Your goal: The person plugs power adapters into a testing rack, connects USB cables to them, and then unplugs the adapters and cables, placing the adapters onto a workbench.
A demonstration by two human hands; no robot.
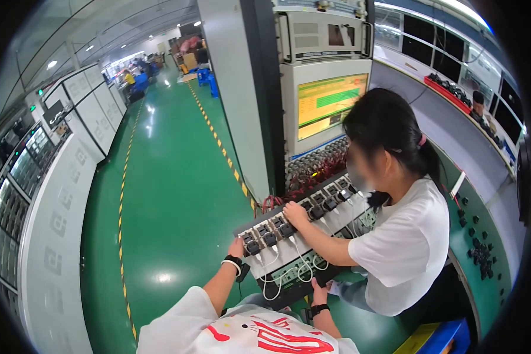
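Observation:
A long test rack [277, 259] lies at a slant in front of me, with a row of black power adapters [268, 238] plugged along its top. White cables [298, 259] loop down from the adapters to green circuit boards [289, 277] on its near side. My left hand [236, 248] is closed on the rack's left end, beside the leftmost adapter. Lower down, my right hand [319, 292] grips the rack's near edge; some of its fingers are hidden. A co-worker's hand [295, 215] touches the rack's top among the adapters.
The co-worker [407, 236] in a white shirt is close on my right. Behind the rack stands a tall instrument cabinet [289, 88] with a lit screen [330, 105] and red wires. Small black parts lie on a green bench [481, 295] at right. White cabinets [59, 218] line the left.

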